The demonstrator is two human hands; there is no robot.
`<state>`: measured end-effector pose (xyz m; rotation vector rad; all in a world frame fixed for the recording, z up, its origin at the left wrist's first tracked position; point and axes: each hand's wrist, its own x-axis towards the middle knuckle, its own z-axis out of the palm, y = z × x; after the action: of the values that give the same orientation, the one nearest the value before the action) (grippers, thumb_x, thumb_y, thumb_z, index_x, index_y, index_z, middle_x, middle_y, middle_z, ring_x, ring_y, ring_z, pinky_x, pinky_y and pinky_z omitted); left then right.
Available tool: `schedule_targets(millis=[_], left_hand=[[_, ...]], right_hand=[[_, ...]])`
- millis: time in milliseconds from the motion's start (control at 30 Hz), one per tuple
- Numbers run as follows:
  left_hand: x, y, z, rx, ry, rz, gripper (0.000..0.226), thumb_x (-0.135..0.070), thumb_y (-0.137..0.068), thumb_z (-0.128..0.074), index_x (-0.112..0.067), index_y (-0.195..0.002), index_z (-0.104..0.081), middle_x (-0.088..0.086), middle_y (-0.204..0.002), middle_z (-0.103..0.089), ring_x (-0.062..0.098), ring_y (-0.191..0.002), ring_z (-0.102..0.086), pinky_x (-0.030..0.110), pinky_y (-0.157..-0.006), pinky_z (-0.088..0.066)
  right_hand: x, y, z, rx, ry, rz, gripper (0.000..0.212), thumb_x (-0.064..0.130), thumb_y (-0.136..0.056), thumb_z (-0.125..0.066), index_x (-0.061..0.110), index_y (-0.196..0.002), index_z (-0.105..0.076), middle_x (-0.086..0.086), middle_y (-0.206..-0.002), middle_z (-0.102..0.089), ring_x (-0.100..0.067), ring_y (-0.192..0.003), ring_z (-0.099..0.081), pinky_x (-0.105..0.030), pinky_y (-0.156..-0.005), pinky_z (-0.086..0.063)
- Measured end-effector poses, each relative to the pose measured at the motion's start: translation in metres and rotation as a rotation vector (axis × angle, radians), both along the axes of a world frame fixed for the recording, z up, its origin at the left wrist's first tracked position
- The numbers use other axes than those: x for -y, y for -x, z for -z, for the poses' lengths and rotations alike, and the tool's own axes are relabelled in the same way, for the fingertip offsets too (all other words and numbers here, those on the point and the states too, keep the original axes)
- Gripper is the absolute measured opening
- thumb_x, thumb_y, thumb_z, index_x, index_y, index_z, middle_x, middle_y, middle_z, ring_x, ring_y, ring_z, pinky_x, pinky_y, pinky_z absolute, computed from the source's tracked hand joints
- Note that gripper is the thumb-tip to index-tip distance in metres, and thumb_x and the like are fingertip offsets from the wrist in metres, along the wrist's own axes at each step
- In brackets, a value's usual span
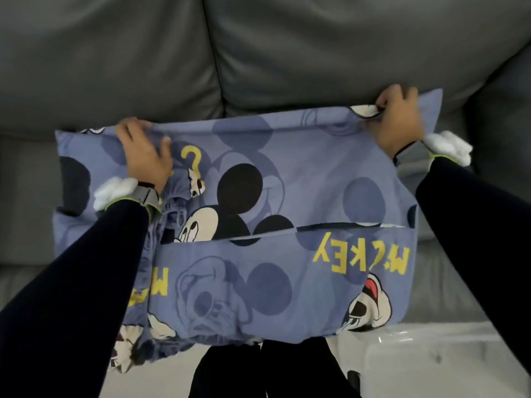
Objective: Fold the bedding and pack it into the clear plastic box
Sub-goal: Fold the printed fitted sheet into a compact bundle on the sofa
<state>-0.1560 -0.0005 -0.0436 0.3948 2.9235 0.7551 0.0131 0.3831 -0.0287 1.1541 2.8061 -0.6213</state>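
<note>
1. At 9 o'clock, the left hand (pixel 143 152) gripped the far fold of the bedding (pixel 316 173), with its fingers curled over the edge.
2. The bedding lay folded across the seat of the sofa (pixel 115 53). Its near edge hung off the front at 6 o'clock, and bare grey cushion stretched beyond it toward 12 o'clock.
3. A yellow question mark (pixel 191 159) sat just beside the left hand. Yellow "MICKEY" read upside down at 4 o'clock, and cut-off letters at 7 o'clock were unreadable.
4. The cloth was soft and blue, printed with cartoon mouse heads, and gathered along its left edge.
5. At 2 o'clock, the right hand (pixel 399 124) pinched the far edge.
6. At 5 o'clock stood the clear plastic box (pixel 431 366), glossy and smooth, just beside the bedding's near corner.
</note>
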Motion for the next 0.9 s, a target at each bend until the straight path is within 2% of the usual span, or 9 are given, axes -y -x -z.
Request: schedule_targets(millis=[133,233,367,433,500,600,700,767,900], left_hand=[[0.014,-0.054,0.018,0.071,0.174,0.136,0.052,-0.020,-0.083,-0.054,-0.008,-0.133,-0.046,0.019,-0.152,-0.026,0.039,-0.140,-0.025,0.050,-0.111,-0.024],[-0.002,-0.120,0.015,0.031,0.187,0.276,0.037,-0.017,-0.089,-0.051,-0.012,-0.125,-0.056,0.012,-0.151,-0.033,0.038,-0.141,-0.024,0.060,-0.112,-0.016],[-0.044,-0.216,0.010,0.161,0.020,0.626,0.031,-0.026,-0.090,-0.048,-0.020,-0.117,-0.063,0.006,-0.146,-0.043,0.029,-0.131,-0.038,0.055,-0.106,-0.033],[-0.063,-0.248,0.009,0.292,0.096,0.708,0.044,-0.041,-0.093,-0.042,-0.027,-0.134,-0.051,0.002,-0.155,-0.030,0.028,-0.141,-0.026,0.058,-0.111,-0.025],[-0.072,-0.276,0.015,0.488,0.268,0.766,0.062,-0.057,-0.092,-0.037,-0.039,-0.148,-0.020,-0.005,-0.161,0.003,0.025,-0.148,0.005,0.064,-0.113,0.000],[-0.072,-0.290,0.032,0.541,0.522,0.880,0.081,-0.073,-0.084,-0.035,-0.045,-0.147,0.008,-0.008,-0.154,0.032,0.026,-0.141,0.030,0.066,-0.106,0.015],[-0.072,-0.293,0.046,0.475,0.585,0.900,0.093,-0.084,-0.075,-0.032,-0.047,-0.143,0.020,-0.007,-0.150,0.038,0.027,-0.139,0.035,0.067,-0.104,0.017],[-0.070,-0.291,0.051,0.428,0.596,0.870,0.100,-0.090,-0.068,-0.029,-0.048,-0.139,0.026,-0.006,-0.150,0.040,0.028,-0.138,0.036,0.067,-0.103,0.018],[-0.069,-0.302,0.063,0.339,0.587,0.839,0.103,-0.094,-0.063,-0.027,-0.049,-0.138,0.028,-0.004,-0.151,0.038,0.030,-0.139,0.034,0.066,-0.104,0.019]], right_hand=[[0.042,-0.065,0.032,0.048,0.192,-0.087,0.068,0.008,-0.077,-0.063,0.016,-0.139,-0.038,-0.019,-0.156,-0.009,-0.042,-0.118,-0.053,-0.045,-0.090,-0.048],[0.095,-0.114,0.039,-0.032,0.145,0.006,0.051,0.005,-0.080,-0.056,0.010,-0.131,-0.047,-0.018,-0.153,-0.024,-0.041,-0.118,-0.052,-0.048,-0.089,-0.049],[0.149,-0.174,0.033,-0.152,0.089,0.046,0.040,0.008,-0.076,-0.049,0.009,-0.115,-0.058,-0.017,-0.131,-0.050,-0.038,-0.115,-0.050,-0.046,-0.095,-0.044],[0.173,-0.203,0.031,-0.185,0.076,0.122,0.036,0.013,-0.074,-0.043,0.008,-0.105,-0.061,-0.016,-0.111,-0.057,-0.038,-0.101,-0.054,-0.046,-0.086,-0.045],[0.198,-0.246,0.026,-0.212,0.050,0.308,0.032,0.013,-0.073,-0.041,0.006,-0.097,-0.061,-0.016,-0.099,-0.058,-0.036,-0.092,-0.053,-0.045,-0.080,-0.044],[0.227,-0.312,0.027,-0.249,0.090,0.559,0.023,-0.001,-0.069,-0.047,-0.001,-0.091,-0.055,-0.024,-0.096,-0.053,-0.033,-0.091,-0.045,-0.038,-0.081,-0.037],[0.248,-0.363,0.050,-0.226,0.276,0.766,0.035,-0.005,-0.068,-0.052,-0.003,-0.103,-0.050,-0.022,-0.105,-0.048,-0.036,-0.100,-0.047,-0.039,-0.089,-0.041],[0.254,-0.370,0.056,-0.273,0.572,0.958,0.054,0.000,-0.076,-0.060,0.005,-0.126,-0.040,-0.014,-0.123,-0.044,-0.035,-0.114,-0.049,-0.045,-0.097,-0.044],[0.254,-0.380,0.062,-0.479,1.028,1.256,0.081,0.001,-0.087,-0.061,0.024,-0.147,-0.011,0.006,-0.139,-0.032,-0.024,-0.117,-0.051,-0.033,-0.081,-0.049]])
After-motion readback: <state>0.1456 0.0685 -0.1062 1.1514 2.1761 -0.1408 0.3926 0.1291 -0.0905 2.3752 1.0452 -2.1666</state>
